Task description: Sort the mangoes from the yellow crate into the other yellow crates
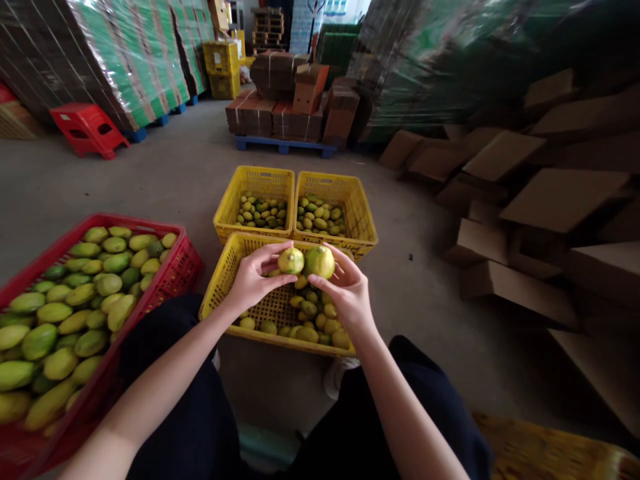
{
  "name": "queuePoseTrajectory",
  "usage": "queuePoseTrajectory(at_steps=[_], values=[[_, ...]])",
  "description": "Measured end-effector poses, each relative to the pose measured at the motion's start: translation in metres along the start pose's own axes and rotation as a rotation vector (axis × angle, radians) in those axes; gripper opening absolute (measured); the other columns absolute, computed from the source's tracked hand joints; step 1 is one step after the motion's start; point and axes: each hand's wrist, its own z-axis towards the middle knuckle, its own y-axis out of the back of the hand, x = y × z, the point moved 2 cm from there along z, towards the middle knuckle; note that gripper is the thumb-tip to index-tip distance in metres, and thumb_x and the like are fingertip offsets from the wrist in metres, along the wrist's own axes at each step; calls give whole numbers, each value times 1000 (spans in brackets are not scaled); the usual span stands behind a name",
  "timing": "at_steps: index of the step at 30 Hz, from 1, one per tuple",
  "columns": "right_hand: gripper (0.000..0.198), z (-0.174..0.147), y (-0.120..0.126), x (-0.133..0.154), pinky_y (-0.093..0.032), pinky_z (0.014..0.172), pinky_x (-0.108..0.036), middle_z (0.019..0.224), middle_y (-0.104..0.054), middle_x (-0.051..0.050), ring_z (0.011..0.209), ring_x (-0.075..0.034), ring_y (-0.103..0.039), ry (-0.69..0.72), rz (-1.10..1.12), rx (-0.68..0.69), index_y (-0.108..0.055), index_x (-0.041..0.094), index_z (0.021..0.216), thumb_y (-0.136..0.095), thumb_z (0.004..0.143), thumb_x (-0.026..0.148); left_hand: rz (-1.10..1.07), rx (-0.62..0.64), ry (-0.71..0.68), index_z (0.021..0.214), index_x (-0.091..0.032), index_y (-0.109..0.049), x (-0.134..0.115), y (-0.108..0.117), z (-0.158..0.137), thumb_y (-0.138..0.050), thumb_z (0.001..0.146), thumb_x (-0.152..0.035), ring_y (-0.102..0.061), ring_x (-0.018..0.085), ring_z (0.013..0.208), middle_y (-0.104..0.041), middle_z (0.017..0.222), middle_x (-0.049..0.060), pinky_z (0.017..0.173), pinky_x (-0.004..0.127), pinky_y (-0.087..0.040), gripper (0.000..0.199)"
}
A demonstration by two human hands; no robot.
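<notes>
My left hand (257,275) grips a yellow-green lemon (291,261) between thumb and fingers. Close beside it, my right hand (349,288) is closed on a larger, greener lemon (320,262). Both lemons are held up with an end toward me, above the near yellow crate (295,340). Inside that crate, several yellow and green lemons (309,309) lie mostly on the right, while part of its slatted floor shows on the left. My hands hide some of the crate's middle and far rim.
A red crate (193,257) full of lemons stands at my left. Two more yellow crates (255,175) with lemons sit just beyond the near one. Open cardboard boxes (500,157) pile up on the right. Farther off are a red stool (90,127) and a blue pallet (285,145) with stacked cartons.
</notes>
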Motion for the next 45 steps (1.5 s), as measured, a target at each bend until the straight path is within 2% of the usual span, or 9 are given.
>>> queuePoseTrajectory(at_steps=[5,14,20,25,28,34,39,42,45], values=[[39,2,5,-6,-52,81,-27,94,-73,3,87,-14,-66,-15,33,0,-68,27,90,-86,57,17,-105,-33,36,98,-23,-73,4,5,5,-84,57,-11,-59,21,114,-66,116,4,93,30,-51,44],[38,6,8,-12,-53,69,-26,89,-72,0,77,-15,-66,-242,195,-7,-68,24,98,-82,63,32,-212,-85,200,100,-21,-71,16,11,8,-78,72,-21,-65,15,95,-72,101,3,89,25,-50,28],[31,2,4,-15,-50,63,-20,86,-70,3,74,-11,-63,-234,107,-25,-69,23,92,-81,64,30,-251,-112,269,93,-18,-74,24,7,5,-72,77,-22,-64,19,104,-73,102,5,92,27,-51,16],[33,1,3,-15,-48,57,-20,83,-70,4,70,-11,-61,-231,51,-33,-71,23,92,-82,62,27,-261,-112,320,94,-15,-74,20,-3,1,-80,66,-14,-66,19,100,-73,100,6,92,26,-50,28],[36,4,4,-18,-49,59,-21,81,-70,4,68,-11,-62,-261,90,-29,-71,23,92,-84,59,27,-215,-152,296,96,-19,-73,17,-2,1,-82,62,-11,-66,15,93,-72,98,2,89,23,-50,36],[36,7,9,-28,-51,57,-20,75,-70,4,64,-10,-64,-349,257,-86,-65,20,81,-87,53,28,-255,-137,285,94,-19,-68,19,5,4,-75,75,-21,-65,13,92,-68,96,2,86,23,-50,20],[32,6,8,-31,-52,61,-21,75,-72,3,65,-10,-66,-377,287,-29,-65,20,78,-87,56,28,-279,-189,402,91,-19,-64,23,7,6,-69,82,-23,-67,12,75,-69,88,1,75,23,-53,11],[31,5,7,-32,-53,63,-21,76,-72,0,68,-11,-67,-392,273,-3,-69,18,84,-85,61,31,-255,-232,401,91,-19,-66,27,8,7,-64,87,-27,-67,13,77,-70,88,3,69,20,-52,9],[31,4,5,-32,-54,67,-23,82,-74,-3,76,-15,-69,-385,246,54,-72,17,90,-82,66,33,-232,-190,389,88,-17,-68,30,7,9,-68,83,-27,-67,15,83,-70,89,4,71,20,-52,11]])
